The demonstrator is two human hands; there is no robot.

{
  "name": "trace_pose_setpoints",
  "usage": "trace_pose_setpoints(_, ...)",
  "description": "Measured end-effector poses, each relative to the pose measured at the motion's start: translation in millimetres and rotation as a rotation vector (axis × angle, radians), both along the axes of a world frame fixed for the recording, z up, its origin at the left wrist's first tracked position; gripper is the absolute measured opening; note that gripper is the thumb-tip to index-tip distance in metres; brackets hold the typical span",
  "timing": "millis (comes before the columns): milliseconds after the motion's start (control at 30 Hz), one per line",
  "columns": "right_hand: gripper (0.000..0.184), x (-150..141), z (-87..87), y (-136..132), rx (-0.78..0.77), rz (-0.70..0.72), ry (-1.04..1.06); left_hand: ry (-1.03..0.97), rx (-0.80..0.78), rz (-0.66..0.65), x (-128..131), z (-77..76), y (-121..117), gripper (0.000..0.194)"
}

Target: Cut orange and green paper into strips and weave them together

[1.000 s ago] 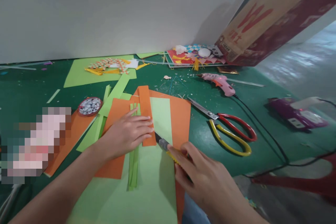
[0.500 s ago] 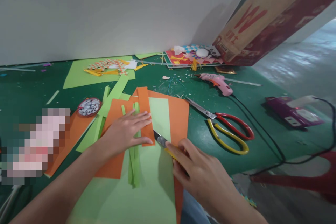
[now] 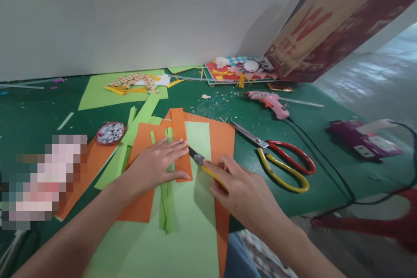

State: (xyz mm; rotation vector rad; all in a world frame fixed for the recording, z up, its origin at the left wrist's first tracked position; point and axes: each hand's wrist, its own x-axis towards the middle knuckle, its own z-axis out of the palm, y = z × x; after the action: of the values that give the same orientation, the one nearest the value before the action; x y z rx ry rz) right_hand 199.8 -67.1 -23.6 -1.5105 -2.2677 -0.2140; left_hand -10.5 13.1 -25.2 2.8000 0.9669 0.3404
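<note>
Left hand (image 3: 151,163): palm down, open, fingers extended, thumb spread apart from them. Fingertips lie across the middle of the orange strip (image 3: 184,167); the thumb tip rests on it close to its near end. The strip's far end runs out beyond the fingers, uncovered. Narrow green strips (image 3: 167,213) pass beneath the same hand, showing on its far and near sides.

Right hand (image 3: 243,186): fingers closed around the yellow handle of a craft knife (image 3: 213,176). Blade points left and away from the person, its tip at the right edge of the orange strip, just beside the left fingertips. Grey front part of the knife sticks out ahead of the right fingers.

Under the work: a large pale green sheet (image 3: 195,226), with orange paper (image 3: 223,143) showing along its right side. All on a green table (image 3: 325,182).

Right of the papers: scissors (image 3: 267,143) with one red and one yellow handle, blades toward the far left. Farther off, a pink glue gun (image 3: 272,103). Left of the papers, a round dish (image 3: 111,133) of small black-and-white pieces.
</note>
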Motion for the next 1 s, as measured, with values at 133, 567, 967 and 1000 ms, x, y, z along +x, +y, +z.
trace_pose_setpoints(133,0.034,0.2,-1.4,2.1,0.012,-0.003,-0.01,0.014,-0.005,0.003,-0.3,1.0,-0.2,0.067)
trace_pose_setpoints(567,0.036,2.7,3.7,-21.7,-0.024,0.025,-0.031,0.026,0.044,-0.083,5.1,10.2,-5.2,0.053)
trace_pose_setpoints(967,0.036,-0.9,1.9,-13.9,-0.013,-0.02,-0.035,0.091,-0.07,0.051,5.2,5.3,-1.5,0.075)
trace_pose_setpoints(1000,0.036,-0.9,1.5,-12.5,-0.012,-0.029,-0.036,0.09,-0.071,0.052,5.3,5.4,-1.6,0.075)
